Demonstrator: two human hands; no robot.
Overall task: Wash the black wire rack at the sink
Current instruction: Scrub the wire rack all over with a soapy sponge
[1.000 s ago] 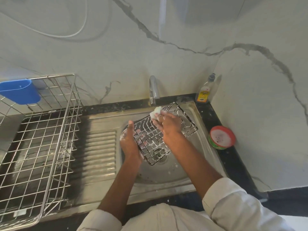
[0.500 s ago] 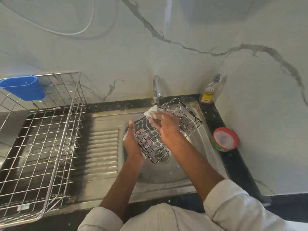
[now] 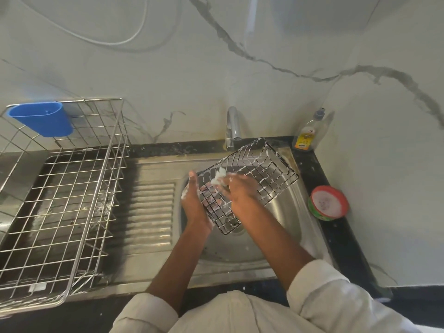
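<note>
- Over the sink (image 3: 283, 212), the black wire rack (image 3: 247, 183) hangs tilted in mid-air, its long axis running from the near-left corner above the drain up to the far-right corner below the tap (image 3: 232, 128).
- Her left hand (image 3: 194, 203) cups the rack's left edge, thumb up along the wire and fingers tucked behind the mesh, so it is grasping the rack.
- Her right hand (image 3: 240, 188) lies on the upper face, fingers pinching a soapy white scrubber (image 3: 219, 177) against the wires.
- Foam streaks the far wires; rinsing looks not yet begun.
- From that right hand, most of the rack stretches away to the far right, so I'd expect the next scrubbing stroke to run that way.
</note>
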